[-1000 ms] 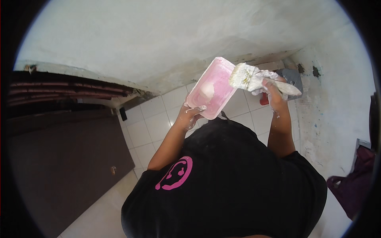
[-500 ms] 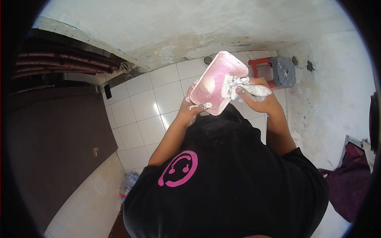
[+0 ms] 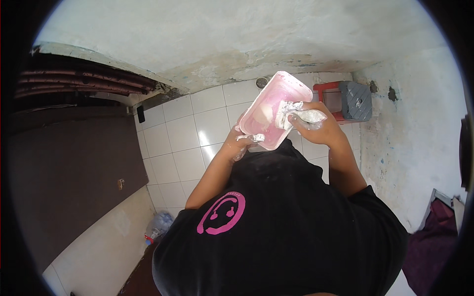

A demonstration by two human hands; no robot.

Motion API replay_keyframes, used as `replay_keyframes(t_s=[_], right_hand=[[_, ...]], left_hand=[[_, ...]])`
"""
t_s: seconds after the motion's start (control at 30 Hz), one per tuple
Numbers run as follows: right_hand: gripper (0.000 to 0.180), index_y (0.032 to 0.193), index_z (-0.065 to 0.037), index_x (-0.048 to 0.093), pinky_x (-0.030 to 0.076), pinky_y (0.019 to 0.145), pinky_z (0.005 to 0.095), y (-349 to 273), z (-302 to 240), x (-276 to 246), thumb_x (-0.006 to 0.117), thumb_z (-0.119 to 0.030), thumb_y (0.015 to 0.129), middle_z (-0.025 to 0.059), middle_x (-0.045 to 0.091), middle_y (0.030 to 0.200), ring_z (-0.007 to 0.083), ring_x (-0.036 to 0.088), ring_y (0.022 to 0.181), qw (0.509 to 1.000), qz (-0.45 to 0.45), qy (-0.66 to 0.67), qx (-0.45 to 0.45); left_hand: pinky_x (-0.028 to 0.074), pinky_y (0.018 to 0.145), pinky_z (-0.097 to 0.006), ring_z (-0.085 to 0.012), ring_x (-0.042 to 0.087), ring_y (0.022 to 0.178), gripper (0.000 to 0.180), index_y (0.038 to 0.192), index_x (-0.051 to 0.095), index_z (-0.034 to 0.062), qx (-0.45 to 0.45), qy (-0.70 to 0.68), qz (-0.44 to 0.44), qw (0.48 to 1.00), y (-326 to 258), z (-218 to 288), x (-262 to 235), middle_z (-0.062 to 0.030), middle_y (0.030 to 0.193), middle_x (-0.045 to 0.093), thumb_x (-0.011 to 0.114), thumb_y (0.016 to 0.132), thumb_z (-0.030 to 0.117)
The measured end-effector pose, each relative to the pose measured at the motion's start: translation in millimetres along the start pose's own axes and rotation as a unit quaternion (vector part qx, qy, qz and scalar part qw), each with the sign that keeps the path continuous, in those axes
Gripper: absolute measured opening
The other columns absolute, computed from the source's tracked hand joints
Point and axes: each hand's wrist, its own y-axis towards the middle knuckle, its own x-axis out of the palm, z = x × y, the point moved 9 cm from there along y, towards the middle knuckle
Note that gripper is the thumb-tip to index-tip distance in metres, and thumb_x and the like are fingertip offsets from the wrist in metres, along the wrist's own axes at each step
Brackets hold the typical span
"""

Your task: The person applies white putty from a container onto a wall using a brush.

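My left hand [image 3: 240,143] grips a pink rectangular plastic tub [image 3: 295,90] by its near left side, thumb over the rim. The tub is tilted and smeared inside with white paint, a little pooled in its middle. In my right hand [image 3: 322,129] is a paintbrush [image 3: 312,116], its handle thickly coated in white. The broad bristle end lies inside the tub against its right side. White smears cover the fingers of both hands.
A red step stool with a grey top [image 3: 356,101] stands by the right wall. A small round dark container [image 3: 262,82] sits beyond the tub on the white tiled floor [image 3: 183,120]. A brown door-like panel [image 3: 74,182] fills the left, and purple cloth [image 3: 434,246] hangs at the lower right.
The brush has shifted a little leftward inside the tub, and its handle sits closer to the tub. The whole view has shifted slightly, so the surroundings appear lower.
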Motion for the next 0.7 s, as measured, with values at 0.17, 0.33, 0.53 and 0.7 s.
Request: replay_keyframes(t_s=[0.17,0.33,0.53,0.7], right_hand=[[0.030,0.094,-0.006,0.055,0.050,0.067,0.0298,-2.4,0.6,-1.2,0.074,-0.013,0.072,0.0121,0.065,0.084,0.0185,0.064,0.076,0.999,-0.014,0.030,0.011],[0.038,0.102,-0.006,0.045,0.050,0.061,0.0283,9.2,-34.4,17.3,0.071,-0.005,0.076,0.0091,0.063,0.083,0.0130,0.062,0.072,0.988,-0.026,-0.040,-0.149],[0.032,0.098,-0.006,0.053,0.051,0.065,0.0301,4.2,-16.1,7.8,0.073,-0.010,0.073,0.0116,0.065,0.083,0.0179,0.064,0.073,0.995,0.027,-0.007,-0.099],[0.033,0.098,-0.007,0.053,0.051,0.066,0.0301,8.4,-20.4,6.4,0.073,-0.009,0.073,0.0115,0.065,0.085,0.0166,0.063,0.076,0.993,0.011,0.013,-0.120]], left_hand=[[0.044,0.093,-0.035,-0.0213,0.047,0.116,0.089,0.136,0.030,0.0058,0.025,-0.012,-0.018,0.999,0.2,5.3,19.1,-0.0080,0.125,0.047,0.076,0.060,0.006],[0.041,0.097,-0.036,-0.0213,0.046,0.117,0.090,0.135,0.030,0.0043,0.029,0.026,-0.026,0.999,4.3,28.8,3.1,-0.0085,0.126,0.046,0.078,0.059,0.007],[0.046,0.090,-0.035,-0.0209,0.049,0.114,0.089,0.136,0.030,0.0061,0.040,0.039,-0.023,0.998,7.1,21.1,4.3,-0.0080,0.125,0.046,0.077,0.061,0.012],[0.048,0.085,-0.032,-0.0198,0.050,0.112,0.088,0.135,0.031,0.0080,0.053,0.039,-0.021,0.998,6.1,18.5,3.4,-0.0066,0.124,0.047,0.077,0.061,0.017]])
